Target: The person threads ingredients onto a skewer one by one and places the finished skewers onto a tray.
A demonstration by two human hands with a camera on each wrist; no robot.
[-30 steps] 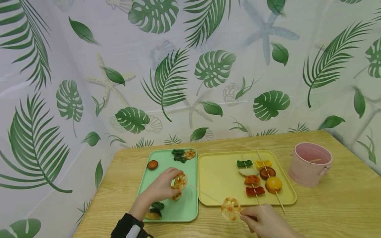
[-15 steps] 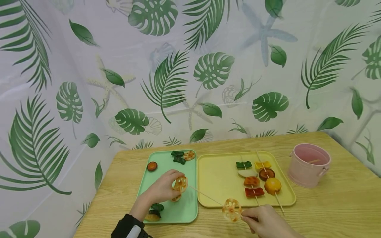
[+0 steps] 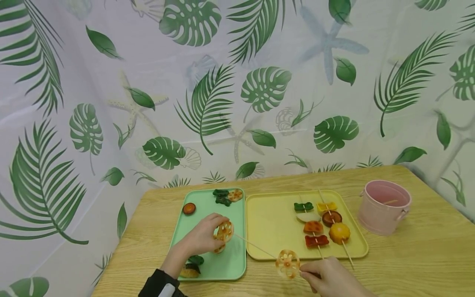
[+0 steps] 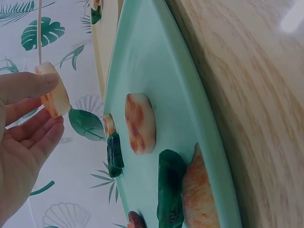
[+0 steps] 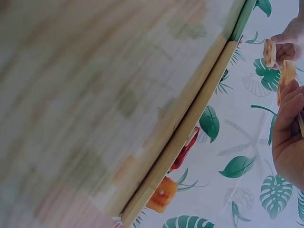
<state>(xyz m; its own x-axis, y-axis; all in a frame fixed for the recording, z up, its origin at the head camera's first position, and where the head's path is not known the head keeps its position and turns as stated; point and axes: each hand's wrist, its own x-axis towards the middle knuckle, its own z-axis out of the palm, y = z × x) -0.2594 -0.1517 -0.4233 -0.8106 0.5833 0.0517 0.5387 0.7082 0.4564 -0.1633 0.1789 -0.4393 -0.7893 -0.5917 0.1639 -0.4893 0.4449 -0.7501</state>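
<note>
My left hand (image 3: 204,235) pinches a toy lotus root slice (image 3: 225,232) by its edges, thumb against fingers, over the green tray (image 3: 231,268). My right hand (image 3: 328,275) pinches a thin wooden skewer (image 3: 256,246) near its lower end. A second lotus root slice (image 3: 287,264) is threaded on that skewer, just ahead of the right fingertips. The skewer's far tip meets the left-hand slice; in the left wrist view the stick (image 4: 40,33) reaches its face. How deep it goes cannot be told. Another lotus root slice (image 4: 140,124) lies on the green tray below the left hand.
Dark green pieces (image 3: 222,197), a brown round (image 3: 189,208) and a tan piece (image 3: 190,271) lie on the green tray. The yellow tray (image 3: 269,218) carries two loaded skewers, with a corn piece (image 3: 339,233) on one. A pink bucket (image 3: 384,208) stands at right.
Both hands keep their grips and nearly the same places. The gap between skewer tip and left-hand slice looks slightly smaller. The head view has shifted a little.
</note>
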